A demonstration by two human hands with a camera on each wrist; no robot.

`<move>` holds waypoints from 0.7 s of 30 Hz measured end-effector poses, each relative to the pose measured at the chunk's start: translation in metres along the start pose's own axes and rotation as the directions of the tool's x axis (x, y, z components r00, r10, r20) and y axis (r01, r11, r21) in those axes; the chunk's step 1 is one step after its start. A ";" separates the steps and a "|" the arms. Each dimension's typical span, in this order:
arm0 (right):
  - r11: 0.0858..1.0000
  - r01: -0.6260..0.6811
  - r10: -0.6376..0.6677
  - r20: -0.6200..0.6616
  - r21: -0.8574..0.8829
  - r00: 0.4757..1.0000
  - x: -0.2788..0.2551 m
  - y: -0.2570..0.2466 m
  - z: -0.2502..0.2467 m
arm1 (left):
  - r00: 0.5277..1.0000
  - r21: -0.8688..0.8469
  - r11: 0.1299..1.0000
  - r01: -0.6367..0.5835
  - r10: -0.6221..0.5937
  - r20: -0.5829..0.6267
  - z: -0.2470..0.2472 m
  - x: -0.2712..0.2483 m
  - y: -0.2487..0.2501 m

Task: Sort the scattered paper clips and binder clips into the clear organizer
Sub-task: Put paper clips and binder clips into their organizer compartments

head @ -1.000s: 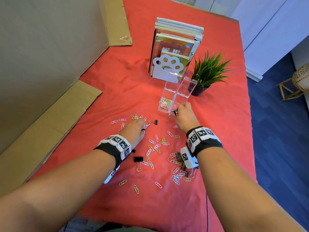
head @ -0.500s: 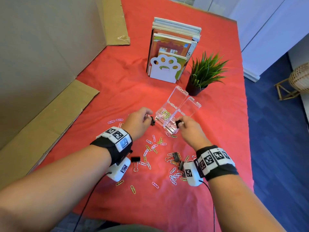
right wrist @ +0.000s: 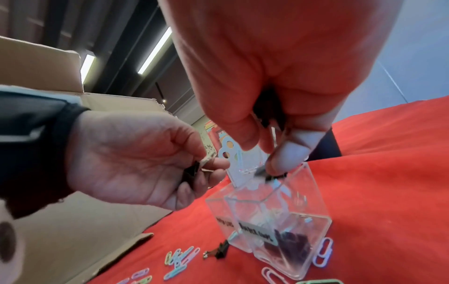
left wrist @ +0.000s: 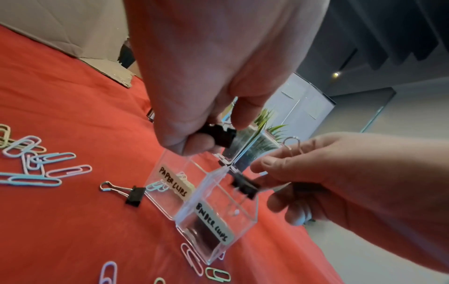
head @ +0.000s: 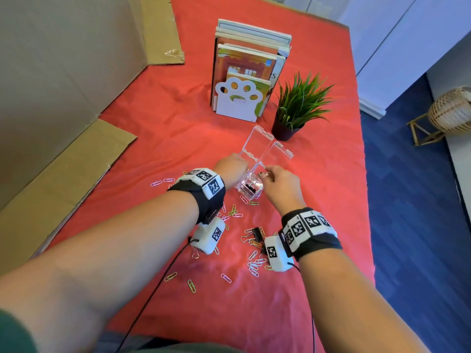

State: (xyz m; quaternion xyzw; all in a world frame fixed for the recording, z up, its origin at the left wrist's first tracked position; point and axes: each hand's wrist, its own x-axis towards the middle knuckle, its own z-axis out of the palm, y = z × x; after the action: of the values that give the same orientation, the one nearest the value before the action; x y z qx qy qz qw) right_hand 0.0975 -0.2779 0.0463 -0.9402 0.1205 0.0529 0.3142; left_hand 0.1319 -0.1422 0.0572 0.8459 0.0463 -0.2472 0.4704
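Observation:
The clear organizer (head: 251,189) stands on the red cloth with both lids (head: 257,143) open; its two compartments are labelled paper clips (left wrist: 173,181) and binder clips (left wrist: 213,223). My left hand (left wrist: 213,138) pinches a black binder clip (left wrist: 218,134) just above the paper-clip side. My right hand (right wrist: 267,159) pinches another black binder clip (left wrist: 245,185) at the rim of the binder-clip compartment, where dark clips (right wrist: 294,244) lie at the bottom. Coloured paper clips (head: 254,263) and a loose binder clip (head: 257,233) are scattered nearer me.
Behind the organizer stand a potted plant (head: 298,108) and books in a white paw-shaped bookend (head: 239,100). Cardboard sheets (head: 63,174) border the cloth on the left. One more binder clip (left wrist: 132,194) lies against the organizer's left wall. The table edge drops off at the right.
My left hand has lifted a binder clip off the cloth and brought it up to the organizer. My right hand has kept its clip at the organizer's right compartment.

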 end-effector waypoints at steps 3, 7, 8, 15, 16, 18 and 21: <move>0.999 -0.023 0.023 -0.022 0.023 0.999 0.001 0.005 -0.001 | 1.000 0.009 1.000 -0.008 0.008 0.005 0.002 0.001 -0.003; 0.945 -0.244 0.230 0.085 0.216 0.969 0.003 0.014 -0.005 | 0.998 0.024 0.998 -0.058 0.057 0.019 0.009 0.001 0.003; 0.935 -0.267 0.251 0.100 0.232 0.963 0.005 0.013 -0.004 | 0.998 0.024 0.998 -0.054 0.054 0.016 0.009 0.000 0.005; 0.995 -0.098 0.099 0.072 -0.019 0.992 0.009 -0.008 0.001 | 0.989 0.056 0.996 -0.065 0.071 -0.132 -0.008 -0.005 -0.012; 0.995 -0.080 0.083 0.043 -0.059 0.996 0.006 -0.008 0.000 | 0.984 0.087 0.994 -0.063 0.076 -0.161 -0.013 -0.006 -0.019; 0.993 -0.097 0.096 -0.027 -0.069 0.995 0.001 -0.005 -0.002 | 0.974 0.175 0.983 -0.047 0.085 -0.212 -0.026 -0.007 -0.037; 0.974 -0.212 0.216 0.049 -0.079 0.975 -0.005 0.005 0.005 | 0.963 0.320 0.947 0.037 0.052 -0.265 -0.044 -0.008 -0.071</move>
State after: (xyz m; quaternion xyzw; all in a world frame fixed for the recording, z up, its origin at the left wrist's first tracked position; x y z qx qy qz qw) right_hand 0.0917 -0.2776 0.0405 -0.9307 0.2100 0.1175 0.2756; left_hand 0.1191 -0.0660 0.0256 0.9370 0.0656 -0.1322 0.3165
